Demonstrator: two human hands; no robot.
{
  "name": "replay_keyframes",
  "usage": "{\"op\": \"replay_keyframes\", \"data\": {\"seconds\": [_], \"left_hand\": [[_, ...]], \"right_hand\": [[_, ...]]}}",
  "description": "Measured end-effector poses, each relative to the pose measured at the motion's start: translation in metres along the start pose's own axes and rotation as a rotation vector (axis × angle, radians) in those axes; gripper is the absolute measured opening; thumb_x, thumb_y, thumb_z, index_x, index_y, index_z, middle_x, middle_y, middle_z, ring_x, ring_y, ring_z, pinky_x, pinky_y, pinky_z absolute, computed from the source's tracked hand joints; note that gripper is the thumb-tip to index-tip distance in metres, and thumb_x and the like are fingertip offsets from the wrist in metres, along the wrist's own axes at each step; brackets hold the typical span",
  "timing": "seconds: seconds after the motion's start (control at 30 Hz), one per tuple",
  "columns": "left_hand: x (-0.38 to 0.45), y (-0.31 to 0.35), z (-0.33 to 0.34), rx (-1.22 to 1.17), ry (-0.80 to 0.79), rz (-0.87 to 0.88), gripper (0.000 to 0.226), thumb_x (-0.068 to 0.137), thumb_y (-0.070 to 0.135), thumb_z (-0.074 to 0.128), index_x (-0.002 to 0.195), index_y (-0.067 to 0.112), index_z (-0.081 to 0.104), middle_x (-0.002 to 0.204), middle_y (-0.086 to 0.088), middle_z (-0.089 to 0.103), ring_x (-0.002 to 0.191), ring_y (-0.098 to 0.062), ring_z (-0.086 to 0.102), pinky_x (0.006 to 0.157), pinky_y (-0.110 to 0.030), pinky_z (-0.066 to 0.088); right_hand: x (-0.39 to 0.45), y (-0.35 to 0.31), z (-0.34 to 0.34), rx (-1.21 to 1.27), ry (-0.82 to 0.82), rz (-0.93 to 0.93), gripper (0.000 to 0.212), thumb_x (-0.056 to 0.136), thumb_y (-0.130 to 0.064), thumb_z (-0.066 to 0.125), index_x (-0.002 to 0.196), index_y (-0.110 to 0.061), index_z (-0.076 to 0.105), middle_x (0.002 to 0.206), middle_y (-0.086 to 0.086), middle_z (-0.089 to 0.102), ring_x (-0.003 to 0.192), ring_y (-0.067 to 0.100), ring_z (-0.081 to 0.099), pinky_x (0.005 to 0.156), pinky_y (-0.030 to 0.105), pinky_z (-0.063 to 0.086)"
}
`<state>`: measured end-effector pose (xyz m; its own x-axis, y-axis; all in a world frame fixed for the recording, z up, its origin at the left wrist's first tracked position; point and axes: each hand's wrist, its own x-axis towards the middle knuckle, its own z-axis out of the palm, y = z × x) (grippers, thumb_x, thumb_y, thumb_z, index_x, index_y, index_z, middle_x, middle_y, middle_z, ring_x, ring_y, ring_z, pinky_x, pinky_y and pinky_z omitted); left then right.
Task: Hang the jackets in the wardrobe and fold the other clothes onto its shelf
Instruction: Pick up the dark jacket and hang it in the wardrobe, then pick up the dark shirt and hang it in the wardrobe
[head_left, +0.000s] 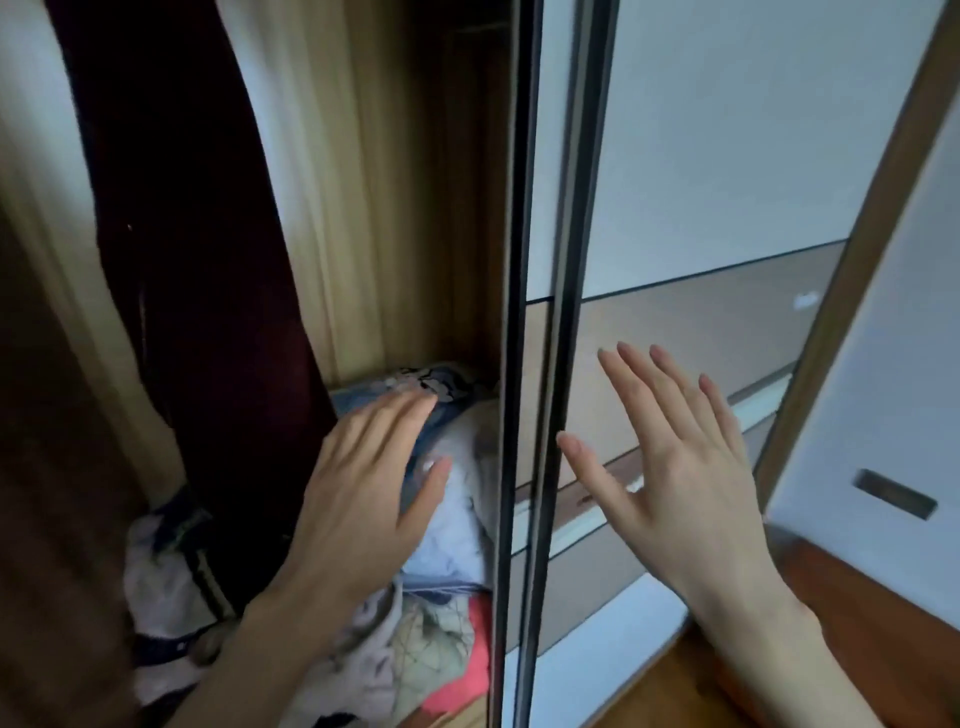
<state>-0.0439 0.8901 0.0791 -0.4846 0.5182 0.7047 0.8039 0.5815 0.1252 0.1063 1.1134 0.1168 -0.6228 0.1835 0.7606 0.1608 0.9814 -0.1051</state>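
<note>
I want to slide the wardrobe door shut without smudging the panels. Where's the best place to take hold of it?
Take the sliding door by its dark vertical edge frame, coming from the open side where the clothes pile sits. That raised strip runs the full height and probably gives fingers something to hook; the flat panel offers no grip. The right hand hovers open beside it.

The dark jacket (171, 208) runs off the top edge.

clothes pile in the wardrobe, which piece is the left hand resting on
The blue patterned garment at the top of the pile; the left hand lies flat on it. The pink piece sits lower down.
</note>
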Motion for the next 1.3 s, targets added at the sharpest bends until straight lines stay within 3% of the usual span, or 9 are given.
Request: {"op": "replay_keyframes", "data": {"seconds": [0.23,0.33,0.47,0.6,0.73,0.9,1.03,1.13,1.3], "left_hand": [[-0.006,0.027,0.064,-0.251,-0.046,0.165,0.053,0.105,0.041,0.048,0.147,0.009,0.054,0.148,-0.005,0.057,0.139,-0.025,0.052,0.115,-0.040,0.040],[-0.008,0.053,0.084,-0.351,-0.071,0.208,0.049,0.104,0.036,0.052,0.144,0.008,0.056,0.144,-0.006,0.059,0.136,-0.026,0.052,0.115,-0.032,0.033],[-0.015,0.097,0.112,-0.489,-0.115,0.324,0.047,0.104,0.034,0.052,0.142,0.008,0.057,0.142,-0.007,0.059,0.133,-0.029,0.054,0.113,-0.039,0.039],[-0.025,0.155,0.129,-0.601,-0.194,0.420,0.052,0.105,0.040,0.047,0.144,0.006,0.055,0.144,-0.010,0.059,0.135,-0.031,0.053,0.113,-0.048,0.044],[-0.038,0.218,0.132,-0.659,-0.260,0.496,0.059,0.107,0.051,0.038,0.146,0.010,0.054,0.146,-0.008,0.058,0.138,-0.027,0.051,0.115,-0.042,0.041],[-0.066,0.295,0.133,-0.755,-0.362,0.577,0.066,0.105,0.062,0.032,0.149,0.017,0.052,0.151,-0.005,0.056,0.141,-0.025,0.050,0.112,-0.052,0.048],[-0.093,0.354,0.132,-0.830,-0.409,0.662,0.055,0.105,0.054,0.044,0.149,0.022,0.051,0.152,-0.001,0.055,0.143,-0.021,0.048,0.114,-0.054,0.046],[-0.112,0.400,0.132,-0.874,-0.421,0.734,0.052,0.102,0.047,0.054,0.148,0.021,0.053,0.150,-0.001,0.056,0.143,-0.019,0.047,0.116,-0.046,0.041],[-0.139,0.478,0.132,-0.915,-0.474,0.865,0.052,0.105,0.046,0.048,0.149,0.017,0.053,0.151,-0.001,0.056,0.145,-0.017,0.045,0.121,-0.044,0.038]], "right_hand": [[-0.073,0.023,-0.014,-0.209,-0.091,0.287,0.076,0.101,-0.073,0.034,0.161,-0.028,0.033,0.167,-0.003,0.033,0.158,0.017,0.020,0.130,0.044,0.010],[-0.105,0.030,-0.029,-0.286,-0.119,0.385,0.077,0.100,-0.074,0.028,0.161,-0.027,0.034,0.167,-0.001,0.035,0.158,0.020,0.023,0.129,0.049,0.017],[-0.150,0.039,-0.055,-0.356,-0.131,0.518,0.075,0.100,-0.072,0.032,0.159,-0.026,0.038,0.165,0.000,0.039,0.156,0.021,0.028,0.126,0.053,0.025],[-0.199,0.049,-0.085,-0.448,-0.130,0.638,0.070,0.102,-0.067,0.043,0.159,-0.026,0.038,0.164,-0.002,0.039,0.157,0.017,0.026,0.129,0.045,0.018],[-0.245,0.059,-0.121,-0.527,-0.102,0.769,0.069,0.103,-0.065,0.044,0.159,-0.025,0.038,0.164,-0.004,0.039,0.157,0.014,0.023,0.130,0.039,0.011],[-0.305,0.069,-0.166,-0.596,-0.017,0.935,0.069,0.102,-0.065,0.043,0.158,-0.025,0.039,0.163,-0.004,0.040,0.156,0.014,0.025,0.130,0.040,0.016],[-0.356,0.074,-0.196,-0.628,0.013,1.084,0.071,0.101,-0.067,0.039,0.160,-0.027,0.036,0.165,-0.006,0.037,0.157,0.011,0.021,0.130,0.039,0.013],[-0.397,0.076,-0.220,-0.662,0.030,1.183,0.071,0.102,-0.068,0.039,0.160,-0.028,0.034,0.165,-0.007,0.036,0.157,0.009,0.019,0.130,0.035,0.009],[-0.452,0.085,-0.267,-0.723,0.103,1.311,0.072,0.102,-0.067,0.039,0.160,-0.025,0.037,0.164,-0.006,0.038,0.157,0.011,0.022,0.130,0.038,0.014]]}}
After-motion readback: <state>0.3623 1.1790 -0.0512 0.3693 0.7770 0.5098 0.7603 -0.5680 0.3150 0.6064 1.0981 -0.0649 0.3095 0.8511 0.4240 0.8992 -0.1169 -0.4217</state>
